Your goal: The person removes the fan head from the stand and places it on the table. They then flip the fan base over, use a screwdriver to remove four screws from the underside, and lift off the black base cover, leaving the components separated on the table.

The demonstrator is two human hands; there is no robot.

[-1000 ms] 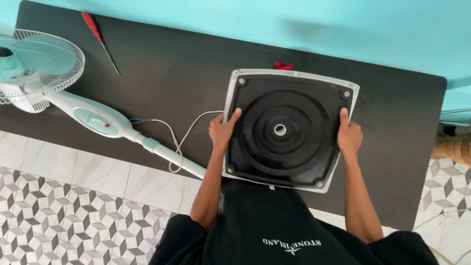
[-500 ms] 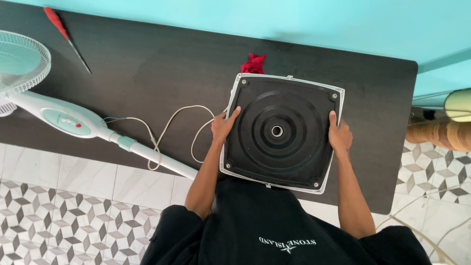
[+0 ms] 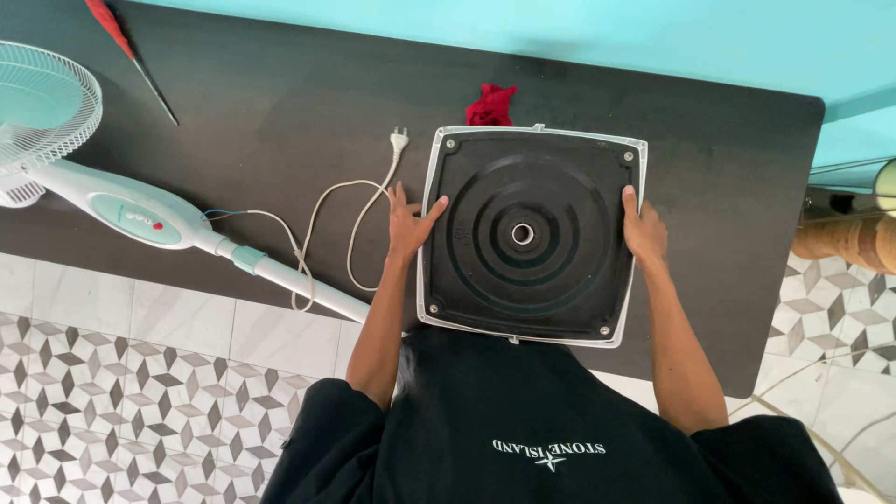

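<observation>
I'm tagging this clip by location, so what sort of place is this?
Probably a room in a home used for a repair: patterned floor tiles, a dark table against a turquoise wall, with a stand fan lying apart and a screwdriver.

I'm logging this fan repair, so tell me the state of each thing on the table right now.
Fan base: underside up, flat on the table, held at both side edges.
Left hand: fingers spread, thumb on the base.
Right hand: gripping the base's edge.
Fan: lying on its side, base off.
Plug: unplugged, cord loose.
Screwdriver: lying unused.
Red cloth: crumpled behind the base.
</observation>
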